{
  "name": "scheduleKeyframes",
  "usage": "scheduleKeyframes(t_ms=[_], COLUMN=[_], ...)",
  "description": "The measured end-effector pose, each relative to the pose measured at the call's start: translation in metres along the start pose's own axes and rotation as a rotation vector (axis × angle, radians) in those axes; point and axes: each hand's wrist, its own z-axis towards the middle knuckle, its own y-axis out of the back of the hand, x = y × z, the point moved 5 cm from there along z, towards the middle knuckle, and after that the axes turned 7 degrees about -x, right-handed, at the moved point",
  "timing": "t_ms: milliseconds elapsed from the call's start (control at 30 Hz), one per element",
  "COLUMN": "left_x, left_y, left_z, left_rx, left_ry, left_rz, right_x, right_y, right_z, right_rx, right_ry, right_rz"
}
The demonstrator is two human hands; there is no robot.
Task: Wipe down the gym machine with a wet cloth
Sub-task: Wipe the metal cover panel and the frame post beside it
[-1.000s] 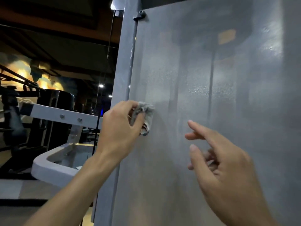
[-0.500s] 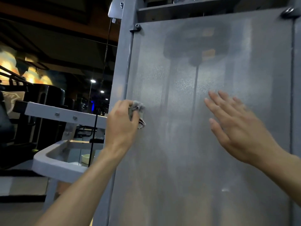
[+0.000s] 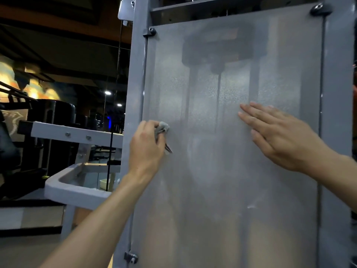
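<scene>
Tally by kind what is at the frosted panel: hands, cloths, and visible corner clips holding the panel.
Hands: 2, the left hand and the right hand
Cloths: 1, the cloth
Corner clips: 3, at and
Total: 6

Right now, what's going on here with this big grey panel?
A person is wiping a gym machine. Their left hand grips a bunched grey cloth and holds it against the frosted panel near its left edge, beside the grey frame post. The right hand has its fingers straight, laid flat at the panel further right, holding nothing. Dark shapes of the machine's inner parts show dimly through the panel's upper half.
</scene>
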Motion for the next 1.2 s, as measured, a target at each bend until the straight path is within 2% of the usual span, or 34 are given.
scheduleKeyframes(t_ms=[200,300,467,533,633,800,933,1067,1200], left_x=[-0.048,-0.048,-0.013,-0.016,-0.046,-0.101,-0.077,-0.031,-0.043], left_y=[-0.032,-0.028,-0.004,-0.009,-0.032,-0.066,-0.052,-0.025,-0.029], left_z=[-0.03,-0.026,-0.005,-0.01,-0.029,-0.053,-0.037,-0.014,-0.02], left_rx=[0.04,0.09,0.021,0.001,-0.007,0.095,0.126,0.063,0.034], left_ry=[-0.031,-0.037,0.138,0.158,0.119,0.034,0.015,0.142,0.134], left_rz=[-0.138,-0.133,-0.059,-0.056,-0.14,-0.251,-0.207,-0.119,-0.152], right_x=[-0.035,-0.046,-0.057,-0.059,-0.06,-0.061,-0.057,-0.053,-0.054], right_y=[0.018,0.024,0.027,0.027,0.026,0.029,0.032,0.035,0.037], right_z=[-0.01,-0.014,-0.026,-0.026,-0.022,-0.021,-0.022,-0.024,-0.027], right_rx=[0.03,0.049,0.096,0.102,0.108,0.136,0.146,0.154,0.139], right_ry=[-0.043,-0.046,-0.07,-0.092,-0.118,-0.125,-0.135,-0.152,-0.161], right_rz=[-0.063,-0.084,-0.076,-0.028,0.027,0.051,0.06,0.059,0.047])
